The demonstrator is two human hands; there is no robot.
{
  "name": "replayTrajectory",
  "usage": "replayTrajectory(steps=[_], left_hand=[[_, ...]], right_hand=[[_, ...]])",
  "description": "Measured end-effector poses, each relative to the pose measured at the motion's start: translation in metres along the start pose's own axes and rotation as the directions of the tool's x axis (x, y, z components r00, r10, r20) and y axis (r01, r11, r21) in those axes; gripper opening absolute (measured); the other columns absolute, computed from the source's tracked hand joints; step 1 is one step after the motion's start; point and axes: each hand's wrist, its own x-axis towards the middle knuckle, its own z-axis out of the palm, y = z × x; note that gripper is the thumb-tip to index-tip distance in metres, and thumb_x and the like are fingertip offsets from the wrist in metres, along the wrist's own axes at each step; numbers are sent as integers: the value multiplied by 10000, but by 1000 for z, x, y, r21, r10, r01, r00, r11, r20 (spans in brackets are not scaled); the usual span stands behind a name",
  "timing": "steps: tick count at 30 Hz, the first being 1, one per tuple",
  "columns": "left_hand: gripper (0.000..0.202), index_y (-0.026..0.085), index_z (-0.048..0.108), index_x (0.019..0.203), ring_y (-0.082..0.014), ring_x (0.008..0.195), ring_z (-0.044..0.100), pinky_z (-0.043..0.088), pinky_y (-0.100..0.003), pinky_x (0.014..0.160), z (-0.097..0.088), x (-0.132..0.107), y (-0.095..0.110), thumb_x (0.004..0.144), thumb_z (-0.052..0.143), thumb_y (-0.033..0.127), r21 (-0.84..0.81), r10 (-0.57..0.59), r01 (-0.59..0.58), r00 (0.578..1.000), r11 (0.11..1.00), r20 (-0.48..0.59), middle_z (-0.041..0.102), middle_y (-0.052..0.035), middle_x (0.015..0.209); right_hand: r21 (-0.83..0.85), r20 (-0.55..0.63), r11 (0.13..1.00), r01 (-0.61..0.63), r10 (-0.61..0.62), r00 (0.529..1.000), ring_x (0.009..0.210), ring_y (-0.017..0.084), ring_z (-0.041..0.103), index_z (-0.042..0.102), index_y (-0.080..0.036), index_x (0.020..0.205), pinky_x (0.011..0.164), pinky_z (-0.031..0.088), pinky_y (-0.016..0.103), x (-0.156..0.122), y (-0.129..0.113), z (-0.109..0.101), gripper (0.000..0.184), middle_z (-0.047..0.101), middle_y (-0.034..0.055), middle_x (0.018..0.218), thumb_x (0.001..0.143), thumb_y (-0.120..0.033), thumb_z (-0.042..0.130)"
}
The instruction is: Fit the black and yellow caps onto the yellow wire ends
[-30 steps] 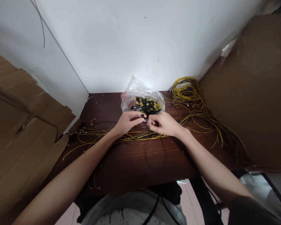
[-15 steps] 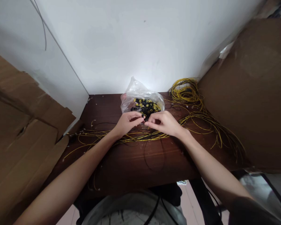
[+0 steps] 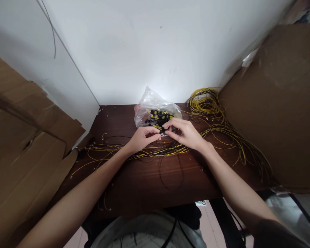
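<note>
My left hand [image 3: 144, 139] is closed, its thumb and index finger pinching a small black plastic part [image 3: 161, 132] in front of the clear plastic bag [image 3: 147, 97]. The bag lies open toward me and holds many small black and yellow plastic parts [image 3: 158, 119]. My right hand [image 3: 184, 133] is at the bag's front right, fingers curled and thumb near the index fingertip. Dark pieces show at those fingertips; whether one is gripped is too small to make out. Beneath both hands, a bundle of yellow and black wires [image 3: 155, 152] runs across the brown table [image 3: 134, 175].
A coil of yellow and black wire [image 3: 204, 101] lies at the back right. Cardboard walls stand left [image 3: 28, 120] and right [image 3: 279, 103], with a white wall [image 3: 134, 51] behind. Below the table's front edge is a round whitish container [image 3: 144, 230].
My right hand has moved up and forward to the parts at the bag's mouth, away from my left fingertips. The left hand stays nearly in place; the view has shifted slightly.
</note>
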Motion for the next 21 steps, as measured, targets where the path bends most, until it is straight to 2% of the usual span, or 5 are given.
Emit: replayTrajectory(steps=[7,11,21], left_hand=[[199,115,654,787,-124,651,591,466,-247,643,0,-1,2,769,588,302,23,-13,14,1000,1000,-19,680,-64,736],[230,106,651,900,-110,630,582,469,-234,622,0,-2,4,772,588,287,-33,-12,11,999,999,-39,674,-52,716],[198,94,627,877,-92,612,559,468,-216,608,0,-1,2,775,594,262,-84,-41,39,999,996,-28,650,-36,694]], right_hand=[[18,9,1000,-10,10,1000,683,118,517,596,-162,803,642,413,253,0,-2,-5,109,564,21,754,828,-239,524],[16,19,1000,5,-5,1000,676,112,510,592,-160,791,629,403,240,0,-3,-4,102,552,18,753,826,-205,508],[-64,3,998,-24,25,1000,659,103,503,592,-162,785,605,369,223,0,0,8,112,559,8,740,844,-223,519]])
